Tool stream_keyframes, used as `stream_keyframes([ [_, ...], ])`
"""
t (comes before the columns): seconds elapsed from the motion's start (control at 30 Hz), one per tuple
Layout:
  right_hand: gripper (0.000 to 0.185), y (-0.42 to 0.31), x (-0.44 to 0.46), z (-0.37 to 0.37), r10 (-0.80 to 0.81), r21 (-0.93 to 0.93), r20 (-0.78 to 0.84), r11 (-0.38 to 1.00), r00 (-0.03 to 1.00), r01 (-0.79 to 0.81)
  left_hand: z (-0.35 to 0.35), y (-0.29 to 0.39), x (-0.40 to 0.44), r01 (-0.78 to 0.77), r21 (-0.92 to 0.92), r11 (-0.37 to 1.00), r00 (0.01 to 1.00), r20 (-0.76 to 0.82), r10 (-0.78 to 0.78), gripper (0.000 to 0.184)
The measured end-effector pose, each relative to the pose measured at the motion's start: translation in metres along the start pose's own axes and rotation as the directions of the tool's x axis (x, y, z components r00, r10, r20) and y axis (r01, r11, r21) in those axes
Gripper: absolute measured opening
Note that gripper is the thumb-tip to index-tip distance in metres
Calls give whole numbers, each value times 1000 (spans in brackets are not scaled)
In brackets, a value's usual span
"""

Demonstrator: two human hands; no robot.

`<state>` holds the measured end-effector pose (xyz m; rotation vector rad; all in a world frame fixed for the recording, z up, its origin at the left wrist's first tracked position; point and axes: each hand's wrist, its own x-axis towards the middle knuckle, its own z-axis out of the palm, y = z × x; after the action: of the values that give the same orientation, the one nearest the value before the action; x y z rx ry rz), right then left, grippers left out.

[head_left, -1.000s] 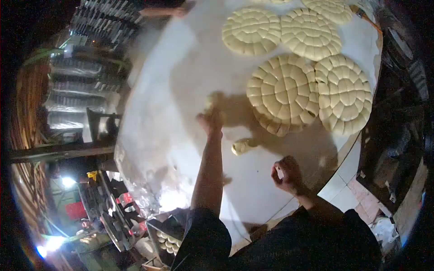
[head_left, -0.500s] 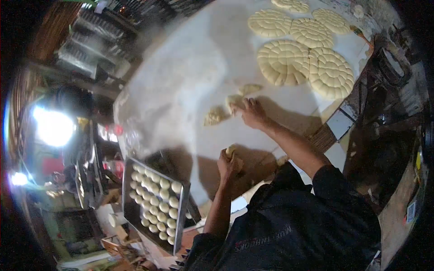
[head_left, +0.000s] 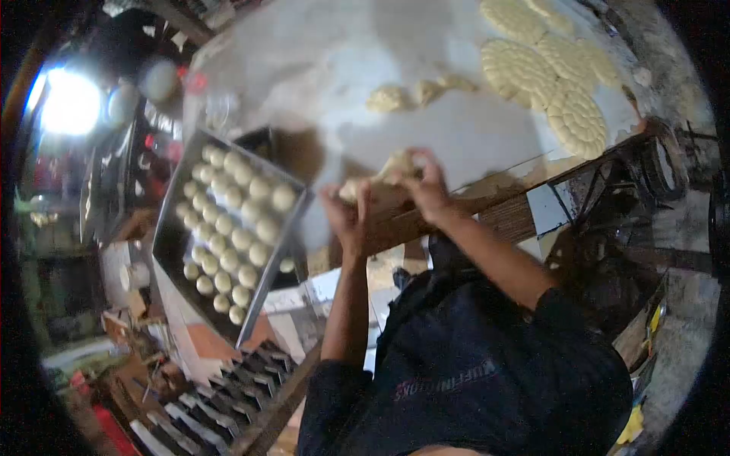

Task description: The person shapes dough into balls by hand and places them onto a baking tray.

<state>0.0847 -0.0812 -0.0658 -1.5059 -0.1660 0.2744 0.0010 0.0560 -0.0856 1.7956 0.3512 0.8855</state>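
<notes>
My left hand (head_left: 348, 220) is closed on one end of a pale piece of dough (head_left: 353, 190) above the table's front edge. My right hand (head_left: 430, 194) grips pale dough (head_left: 397, 164) just to the right. Blur hides whether the two hands share one piece. Beyond them, three small dough pieces lie in a row on the floured table: a lumpy one (head_left: 388, 99), a middle one (head_left: 428, 92) and a flatter one (head_left: 458, 82).
A dark metal tray (head_left: 262, 292) with rows of round dough balls stands at the left. Large scored dough rounds (head_left: 518, 68) lie at the far right of the white table (head_left: 304, 76). Metal strips (head_left: 236, 391) are stacked at lower left.
My right hand has left the middle dough piece in the row and come back beside my left hand, onto dough. The camera view has shifted, bringing the tray larger into sight.
</notes>
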Motion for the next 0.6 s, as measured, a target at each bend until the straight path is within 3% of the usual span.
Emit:
stream_keyframes([
  [0.03, 53, -20, 7, -12, 224, 392, 100, 887, 969, -245, -3, -9, 4, 53, 6, 999, 998, 15, -53, 39],
  [0.1, 52, -10, 21, -36, 163, 380, 64, 908, 984, -175, 8, -23, 3, 200, -210, 957, 977, -29, -211, 37],
  [0.13, 48, -1, 29, -49, 145, 381, -29, 916, 989, -123, 15, -32, 3, 202, -204, 958, 977, -23, -211, 37],
  [0.17, 45, 8, 37, -64, 125, 378, -124, 923, 984, -70, 21, -45, -1, 90, 48, 995, 995, -57, -87, 33],
  [0.2, 45, 17, 43, -78, 131, 387, -132, 919, 983, -70, 23, -70, -10, 28, 177, 984, 999, -49, -20, 31],
  [0.23, 41, 27, 46, -92, 84, 293, -251, 956, 964, -7, 24, -95, -18, -33, 304, 952, 998, -41, 48, 29],
  [0.27, 39, 37, 50, -109, 32, 186, -363, 982, 931, 39, 15, -136, -33, 184, -112, 976, 963, -178, -202, 24],
  [0.3, 39, 48, 58, -132, 47, 194, -373, 981, 927, 29, 24, -114, -32, 291, -155, 944, 918, -232, -321, 19],
  [0.33, 36, 59, 65, -158, -49, 15, -474, 998, 879, 63, 32, -90, -30, 386, -210, 898, 856, -281, -434, 14],
  [0.37, 35, 67, 72, -183, -158, -169, -550, 983, 820, 77, 20, -103, -35, 362, -120, 925, 897, -224, -380, 17],
  [0.4, 35, 66, 75, -208, -145, -163, -557, 985, 818, 64, 6, -117, -40, 322, -32, 946, 932, -165, -323, 22],
  [0.43, 32, 64, 73, -235, -218, -358, -228, 925, 949, 126, -7, -131, -46, 269, 48, 962, 959, -104, -263, 29],
  [0.47, 29, 56, 77, -252, -207, -503, 138, 828, 969, 249, -14, -101, -17, 14, 505, 863, 964, 223, -146, 29],
  [0.5, 29, 46, 87, -261, -193, -505, 134, 831, 972, 235, -11, -64, 7, -364, 735, 572, 819, 545, -179, 30],
  [0.53, 27, 34, 102, -267, -301, -662, 335, 599, 893, 450, -14, -64, 28, -456, 691, 561, 770, 622, -141, 32],
  [0.57, 25, 29, 119, -269, -333, -710, 547, 302, 768, 636, -6, -72, 51, -388, 684, 617, 825, 557, -98, 34],
  [0.6, 24, 30, 140, -260, -329, -736, 501, 325, 801, 594, 11, -75, 75, -291, 677, 676, 892, 447, -64, 37],
])
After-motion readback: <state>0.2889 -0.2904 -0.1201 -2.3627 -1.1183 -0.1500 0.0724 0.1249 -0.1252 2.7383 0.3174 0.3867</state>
